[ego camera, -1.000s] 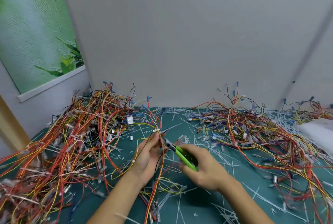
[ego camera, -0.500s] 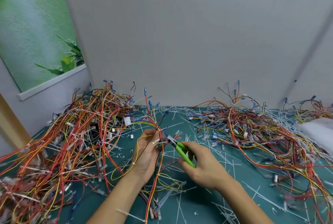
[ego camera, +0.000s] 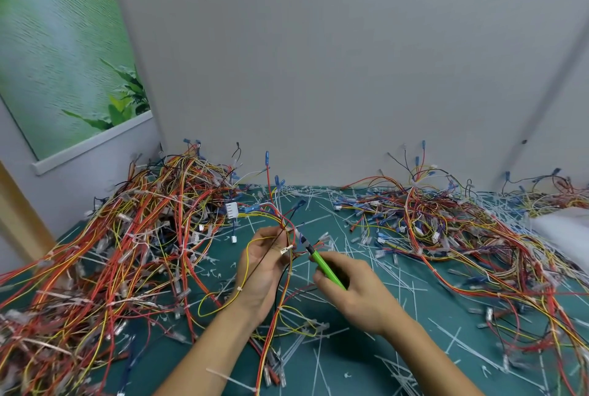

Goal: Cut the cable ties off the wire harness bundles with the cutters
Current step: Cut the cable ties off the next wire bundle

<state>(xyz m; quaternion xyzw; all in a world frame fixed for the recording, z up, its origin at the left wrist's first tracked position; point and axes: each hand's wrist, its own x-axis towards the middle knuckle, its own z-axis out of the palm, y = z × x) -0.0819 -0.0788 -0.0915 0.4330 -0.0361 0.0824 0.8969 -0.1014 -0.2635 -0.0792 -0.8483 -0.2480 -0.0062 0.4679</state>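
Observation:
My left hand [ego camera: 261,265] grips a thin wire harness bundle [ego camera: 280,220] of red, yellow and black wires, lifted above the green mat. My right hand [ego camera: 353,290] holds the green-handled cutters [ego camera: 322,263], whose dark jaws point up-left at the bundle just right of my left fingertips. A white cable tie [ego camera: 294,231] wraps the bundle right at the jaws. A white connector [ego camera: 231,209] hangs off the harness to the upper left.
A large heap of harnesses [ego camera: 111,252] fills the left side, another heap [ego camera: 446,229] spreads over the right. Cut white tie scraps [ego camera: 398,280] litter the green mat [ego camera: 350,360]. A grey wall stands close behind. A white object [ego camera: 564,229] lies at the right edge.
Both hands have risen slightly, lifting the harness. The cutters' jaws have moved closer to the tie on the bundle.

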